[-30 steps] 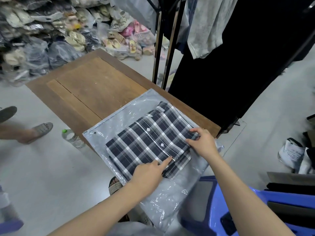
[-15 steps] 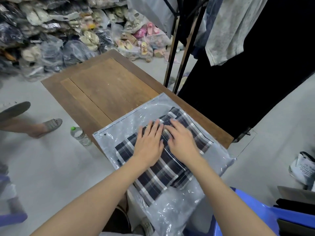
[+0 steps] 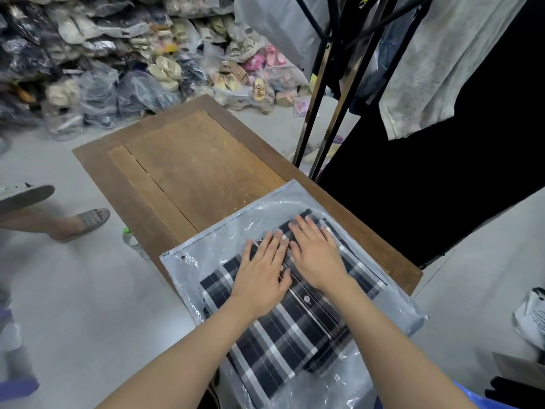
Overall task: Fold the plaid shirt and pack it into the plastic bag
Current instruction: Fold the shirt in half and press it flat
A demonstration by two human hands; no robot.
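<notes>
No readable text, label, brand, number or sign anywhere. Dark marks on the white bag (image 3: 530, 317) at the right edge, too blurred to make out. Small yellow marks at the top of the clothes rack (image 3: 362, 1), too small to read. Nothing printed on the plastic bag (image 3: 188, 278) or the plaid shirt (image 3: 283, 343). Bottle (image 3: 131, 240) beside the table (image 3: 188, 169) without a legible label. Heap of bagged shoes (image 3: 118, 54) in the background too blurred for any lettering.
</notes>
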